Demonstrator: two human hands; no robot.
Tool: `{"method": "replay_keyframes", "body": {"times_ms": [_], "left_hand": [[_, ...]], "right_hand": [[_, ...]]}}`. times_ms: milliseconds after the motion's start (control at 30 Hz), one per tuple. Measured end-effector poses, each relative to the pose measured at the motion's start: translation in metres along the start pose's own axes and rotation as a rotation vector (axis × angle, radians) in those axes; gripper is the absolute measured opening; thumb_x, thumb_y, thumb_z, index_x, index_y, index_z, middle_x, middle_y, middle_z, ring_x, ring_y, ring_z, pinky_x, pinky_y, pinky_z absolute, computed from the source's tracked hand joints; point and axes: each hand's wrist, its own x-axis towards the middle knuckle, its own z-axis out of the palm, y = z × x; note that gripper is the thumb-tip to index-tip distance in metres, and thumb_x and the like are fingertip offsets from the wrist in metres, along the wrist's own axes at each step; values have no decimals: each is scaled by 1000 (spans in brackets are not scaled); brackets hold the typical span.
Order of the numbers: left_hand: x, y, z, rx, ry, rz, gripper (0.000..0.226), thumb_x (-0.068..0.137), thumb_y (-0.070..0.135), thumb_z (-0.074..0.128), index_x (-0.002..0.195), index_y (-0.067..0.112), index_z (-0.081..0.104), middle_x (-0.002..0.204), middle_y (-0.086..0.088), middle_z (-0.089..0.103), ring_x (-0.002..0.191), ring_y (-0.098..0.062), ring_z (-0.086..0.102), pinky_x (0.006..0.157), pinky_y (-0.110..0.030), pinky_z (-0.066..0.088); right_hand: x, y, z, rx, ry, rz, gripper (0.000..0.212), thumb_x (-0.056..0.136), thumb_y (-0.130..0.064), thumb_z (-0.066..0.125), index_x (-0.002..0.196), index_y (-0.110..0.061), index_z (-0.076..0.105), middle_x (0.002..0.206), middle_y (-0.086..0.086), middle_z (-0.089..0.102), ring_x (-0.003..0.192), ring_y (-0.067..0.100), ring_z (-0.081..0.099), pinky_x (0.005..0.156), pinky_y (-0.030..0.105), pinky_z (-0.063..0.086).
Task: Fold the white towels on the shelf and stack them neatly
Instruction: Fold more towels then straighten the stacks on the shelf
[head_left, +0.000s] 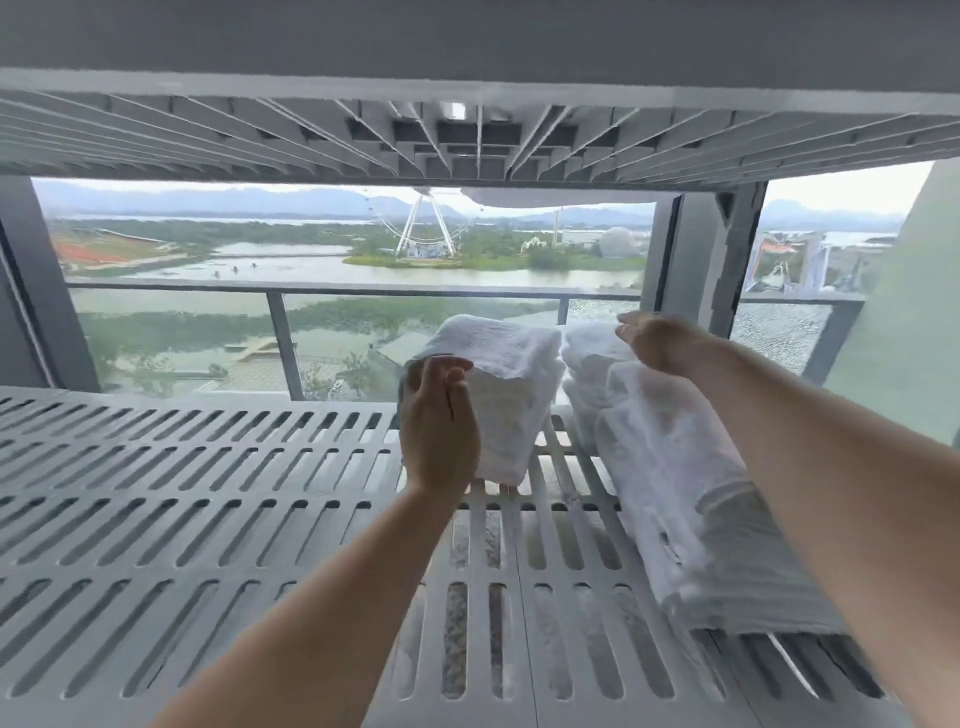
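Observation:
A stack of folded white towels (511, 374) stands on the slotted white shelf (182, 467), right of centre. My left hand (441, 426) presses flat against the stack's left side, fingers straight. Behind and to the right sits a second pile of white towels (587, 364). My right hand (652, 338) hovers over that pile with straight fingers, holding nothing. Under my right forearm a long folded white towel (691, 493) lies along the shelf toward me.
Another slotted shelf (467, 140) hangs close overhead, leaving a low gap. Grey uprights (691, 260) frame the back, with a glass railing and an outdoor view beyond. The shelf's left half holds nothing.

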Motion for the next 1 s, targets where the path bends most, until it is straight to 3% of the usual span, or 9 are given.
{"method": "replay_keyframes", "body": {"times_ms": [67,167,267,367,500,700,800,900,1000], "left_hand": [[16,-19,-11,21,70,-40,29,94,20,37,102,14,64,110,-1,59,107,-15,51,91,-28,38],[32,-46,-17,34,115,-187,26,95,17,39,107,12,61,116,-7,59,113,-22,50,95,-29,35],[39,-65,-16,15,138,-342,27,98,20,38,114,11,58,120,-10,56,113,-26,50,93,-31,35],[36,-72,-11,-11,113,-477,29,102,26,37,121,12,55,124,-10,57,106,-21,49,88,-29,31],[29,-73,-2,-33,-27,-585,33,105,33,34,127,15,51,122,-12,60,100,-26,53,81,-36,36],[20,-74,4,-20,-116,-635,36,105,38,34,123,14,54,112,-11,61,106,-32,56,88,-40,40],[17,-71,-1,-16,-150,-673,43,98,45,37,127,19,57,121,-10,64,112,-32,59,100,-44,45],[12,-67,-5,-33,-164,-688,42,98,43,40,128,17,56,123,-12,65,114,-33,60,104,-48,45],[9,-67,-9,-2,-190,-658,38,103,39,39,128,15,55,121,-11,64,109,-30,59,98,-42,45]], "right_hand": [[5,5,9,2,-25,20,53,105,-44,33,152,-20,38,161,6,32,146,27,32,120,41,24],[-3,3,32,-93,-131,75,57,95,-66,31,145,-42,43,156,-5,41,137,23,42,112,44,31],[-2,1,41,-178,-206,59,53,100,-58,25,150,-42,35,162,-12,27,146,19,31,120,46,19],[-4,2,39,-152,-198,67,51,101,-54,25,149,-40,38,163,-11,27,148,19,28,121,45,18],[-7,8,39,-88,-153,46,54,98,-60,28,147,-40,42,159,-10,34,144,20,35,120,44,23],[-7,14,36,-74,-18,-43,54,96,-59,35,136,-31,57,144,-2,55,130,23,50,110,40,35],[-9,15,37,-92,75,-41,60,88,-66,37,130,-31,60,133,0,62,121,26,54,106,45,39],[-7,15,37,-127,173,-17,51,86,-59,41,120,-29,65,123,3,66,117,29,53,102,45,39],[-5,13,36,-88,224,-13,43,87,-47,48,121,-27,64,122,8,65,118,31,52,100,45,37]]}}
